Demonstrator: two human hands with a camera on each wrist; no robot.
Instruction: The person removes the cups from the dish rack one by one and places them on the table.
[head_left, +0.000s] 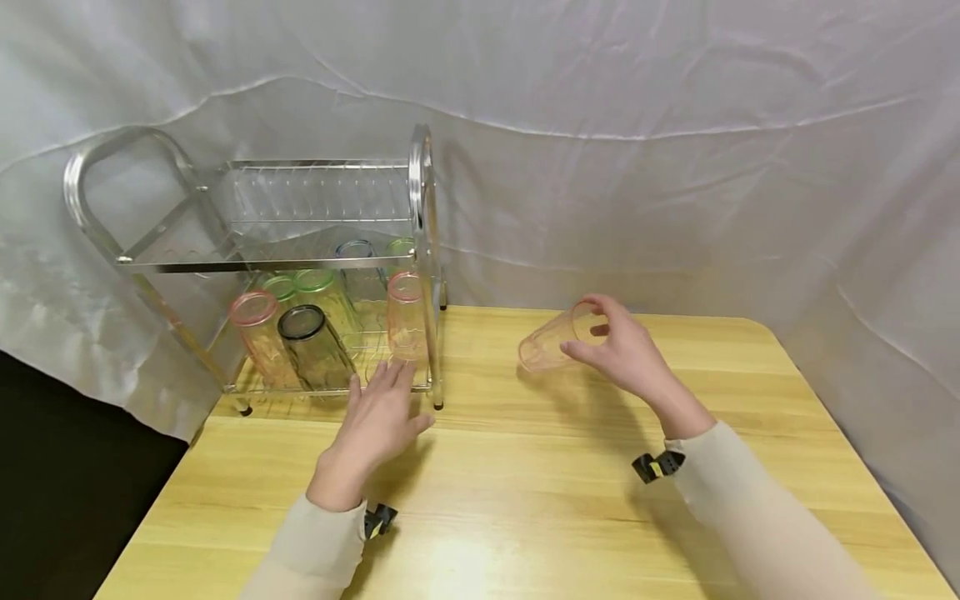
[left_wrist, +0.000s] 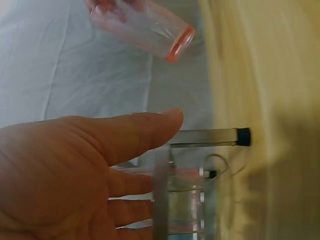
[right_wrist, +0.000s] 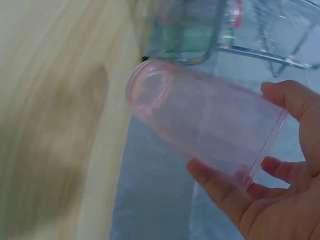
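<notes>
My right hand (head_left: 626, 350) grips a clear pink drinking glass (head_left: 547, 346) by its rim end, thumb on one side and fingers on the other. The glass is tilted above the table, its base towards the rack, as the right wrist view also shows it (right_wrist: 210, 120). My left hand (head_left: 375, 421) is at the front of the metal dish rack (head_left: 180, 267), fingers extended and thumb out to the side, holding nothing. Just beyond its fingertips a pink glass (head_left: 406, 321) stands on the lower shelf. Whether the fingertips touch it cannot be told.
On the lower shelf also stand another pink glass (head_left: 258, 337), a dark grey glass (head_left: 318, 354), green glasses (head_left: 330, 304) and a blue-rimmed glass (head_left: 363, 287). The wooden table (head_left: 487, 475) extends right of the rack. Behind hangs a grey-white curtain (head_left: 600, 200).
</notes>
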